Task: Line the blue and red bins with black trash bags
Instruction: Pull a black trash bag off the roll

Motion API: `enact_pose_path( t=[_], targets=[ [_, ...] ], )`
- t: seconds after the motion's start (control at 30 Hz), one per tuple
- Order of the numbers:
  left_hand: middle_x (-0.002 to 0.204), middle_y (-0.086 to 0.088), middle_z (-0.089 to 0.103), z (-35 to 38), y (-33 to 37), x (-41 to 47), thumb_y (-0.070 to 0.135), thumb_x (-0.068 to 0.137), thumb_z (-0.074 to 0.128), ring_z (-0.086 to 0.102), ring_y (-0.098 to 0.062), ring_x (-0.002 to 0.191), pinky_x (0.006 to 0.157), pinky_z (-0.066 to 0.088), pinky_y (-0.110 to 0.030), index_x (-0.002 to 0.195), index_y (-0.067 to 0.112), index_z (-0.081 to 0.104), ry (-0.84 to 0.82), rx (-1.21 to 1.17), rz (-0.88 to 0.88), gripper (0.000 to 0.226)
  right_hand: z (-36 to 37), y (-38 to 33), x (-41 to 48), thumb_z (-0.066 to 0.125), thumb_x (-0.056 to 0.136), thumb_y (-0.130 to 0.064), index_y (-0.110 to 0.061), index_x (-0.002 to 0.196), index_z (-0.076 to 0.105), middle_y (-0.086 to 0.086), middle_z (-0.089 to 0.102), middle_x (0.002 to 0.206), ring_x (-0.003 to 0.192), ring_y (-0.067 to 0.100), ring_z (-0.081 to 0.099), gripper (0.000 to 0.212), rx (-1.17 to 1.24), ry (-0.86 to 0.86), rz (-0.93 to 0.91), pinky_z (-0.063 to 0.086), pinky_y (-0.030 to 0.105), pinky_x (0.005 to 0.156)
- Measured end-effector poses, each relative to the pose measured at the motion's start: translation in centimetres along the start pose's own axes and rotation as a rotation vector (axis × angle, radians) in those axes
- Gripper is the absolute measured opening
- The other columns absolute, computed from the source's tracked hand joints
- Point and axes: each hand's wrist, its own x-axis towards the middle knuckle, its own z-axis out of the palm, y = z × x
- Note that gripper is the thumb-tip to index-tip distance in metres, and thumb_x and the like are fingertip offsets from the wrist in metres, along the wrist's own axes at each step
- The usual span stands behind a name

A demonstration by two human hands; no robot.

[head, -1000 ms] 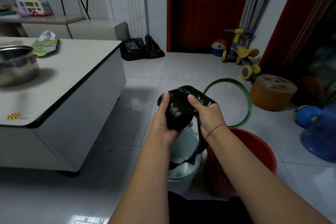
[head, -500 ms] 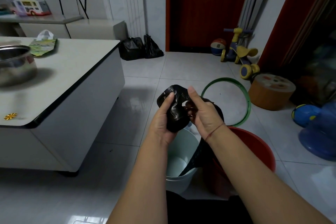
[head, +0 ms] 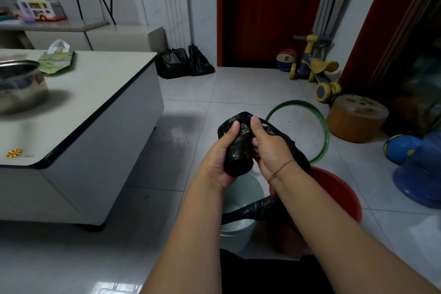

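Both hands hold a roll of black trash bags (head: 239,150) in front of me, above the bins. My left hand (head: 220,162) cups the roll from the left with the thumb on top. My right hand (head: 269,148) grips it from the right. A loose strip of black bag (head: 259,205) runs from the roll behind my right wrist and hangs down across the pale blue bin (head: 241,227). The red bin (head: 343,196) stands right beside the blue one, partly hidden by my right forearm.
A low white table (head: 100,102) with a steel pot (head: 19,86) stands to the left. A green hoop (head: 324,126), a round orange stool (head: 355,117), a blue ball (head: 398,148), a ride-on toy (head: 315,69) and two filled black bags (head: 183,62) lie on the tiled floor.
My hands have turned the roll and drawn closer together on it. The freed strip of bag has grown longer and now drapes over the blue bin toward the red one.
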Motion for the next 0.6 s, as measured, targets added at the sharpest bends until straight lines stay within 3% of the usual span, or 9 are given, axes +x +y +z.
enact_pose_path(
  t=[0.07, 0.17, 0.27, 0.33, 0.53, 0.6],
  targets=[
    [0.078, -0.011, 0.075, 0.13, 0.03, -0.03, 0.03, 0.09, 0.057, 0.072, -0.018, 0.067, 0.057, 0.055, -0.022, 0.071, 0.008, 0.079, 0.005, -0.018, -0.009, 0.036, -0.05, 0.22, 0.07, 0.062, 0.087, -0.038, -0.016, 0.049, 0.055, -0.001, 0.042, 0.047, 0.059, 0.014, 0.052, 0.044, 0.061, -0.004, 0.024, 0.054, 0.024, 0.071],
    [0.076, -0.011, 0.074, 0.02, 0.13, -0.05, 0.028, 0.091, 0.057, 0.072, -0.017, 0.064, 0.055, 0.055, -0.021, 0.071, 0.008, 0.079, 0.009, -0.038, -0.016, 0.036, -0.25, 0.49, 0.27, 0.06, 0.089, -0.032, -0.014, 0.044, 0.06, -0.005, 0.047, 0.039, 0.046, 0.006, 0.057, 0.048, 0.126, -0.021, 0.028, 0.052, 0.017, 0.058],
    [0.07, -0.008, 0.073, -0.04, 0.27, -0.21, 0.028, 0.089, 0.058, 0.07, -0.015, 0.058, 0.051, 0.053, -0.02, 0.067, 0.009, 0.078, 0.011, -0.024, -0.018, 0.035, -0.24, 0.21, 0.03, 0.06, 0.089, -0.03, -0.008, 0.07, 0.068, 0.003, 0.066, 0.059, 0.065, 0.011, 0.068, 0.03, 0.155, -0.039, 0.043, 0.054, 0.019, 0.06],
    [0.066, -0.007, 0.072, -0.02, 0.35, -0.33, 0.028, 0.087, 0.059, 0.068, -0.014, 0.055, 0.049, 0.051, -0.019, 0.063, 0.01, 0.077, 0.023, -0.009, -0.026, 0.035, -0.26, 0.13, -0.09, 0.059, 0.09, -0.029, -0.005, 0.077, 0.066, 0.011, 0.064, 0.07, 0.071, 0.016, 0.067, 0.028, 0.165, -0.036, 0.072, 0.056, 0.02, 0.061],
    [0.064, -0.01, 0.071, -0.11, 0.32, -0.5, 0.025, 0.088, 0.059, 0.067, -0.016, 0.052, 0.046, 0.051, -0.019, 0.063, 0.006, 0.076, 0.017, -0.047, -0.056, 0.036, -0.23, -0.09, -0.44, 0.058, 0.09, -0.028, -0.005, 0.078, 0.066, 0.011, 0.066, 0.069, 0.07, 0.017, 0.066, 0.027, 0.188, -0.051, 0.108, 0.056, 0.023, 0.067],
    [0.063, -0.01, 0.07, -0.19, 0.34, -0.56, 0.025, 0.09, 0.057, 0.067, -0.017, 0.051, 0.045, 0.051, -0.02, 0.063, 0.005, 0.076, 0.009, -0.06, -0.07, 0.038, -0.25, -0.23, -0.57, 0.058, 0.091, -0.027, -0.005, 0.075, 0.064, 0.01, 0.062, 0.062, 0.063, 0.016, 0.064, 0.028, 0.198, -0.059, 0.115, 0.056, 0.022, 0.062]
  ],
)
